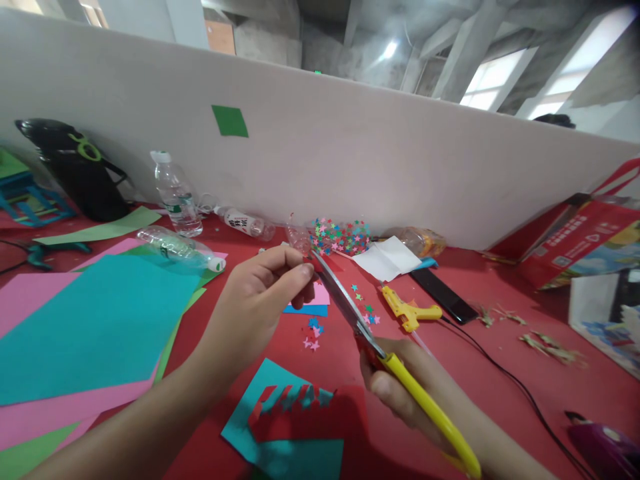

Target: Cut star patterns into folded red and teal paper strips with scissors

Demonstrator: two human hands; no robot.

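Note:
My right hand [400, 387] grips a pair of scissors [350, 310] with long yellow handles, the blades pointing up and left. Close to the blade tips, my left hand [265, 287] has thumb and forefinger pinched together. A small reddish bit seems to show at these fingertips, but it blends into the red table. Below the hands lies a red paper piece [300, 420] with star shapes cut along its upper edge, on a teal sheet [265, 447]. Loose paper stars [314, 327] are scattered beyond it, near small pink and blue papers [320, 303].
Colored sheets [100, 320] and a plastic bottle [180, 250] cover the left. Behind stand a water bottle [177, 197] and a heap of stars [340, 235]. A yellow glue gun [410, 312], its cord, a phone [445, 297] and a red bag [575, 240] lie right.

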